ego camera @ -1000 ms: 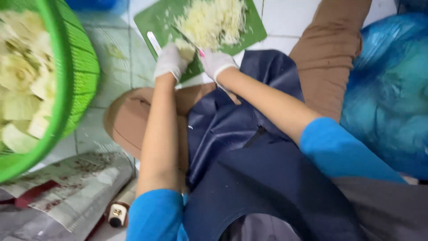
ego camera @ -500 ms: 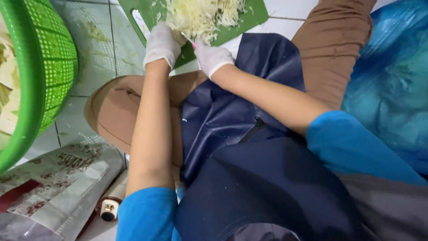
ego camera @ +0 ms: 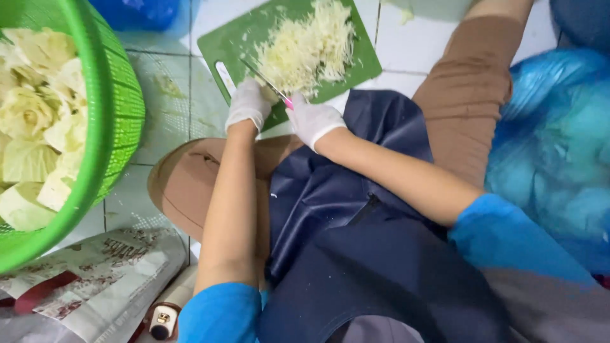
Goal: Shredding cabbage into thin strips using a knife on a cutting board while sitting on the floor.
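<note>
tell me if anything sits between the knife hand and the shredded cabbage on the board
Nothing visible does. The right hand grips the knife, whose blade reaches straight into the shredded cabbage on the green cutting board. The left hand rests beside the blade, not across it.

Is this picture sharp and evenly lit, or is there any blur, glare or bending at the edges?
Head view: light is soft and even, with hardly any shadows; the green basket bulges at the left edge, suggesting wide-lens distortion; the blue plastic bag looks hazy with a pale sheen; the gloved left hand, right hand and shredded cabbage are slightly soft.
</note>
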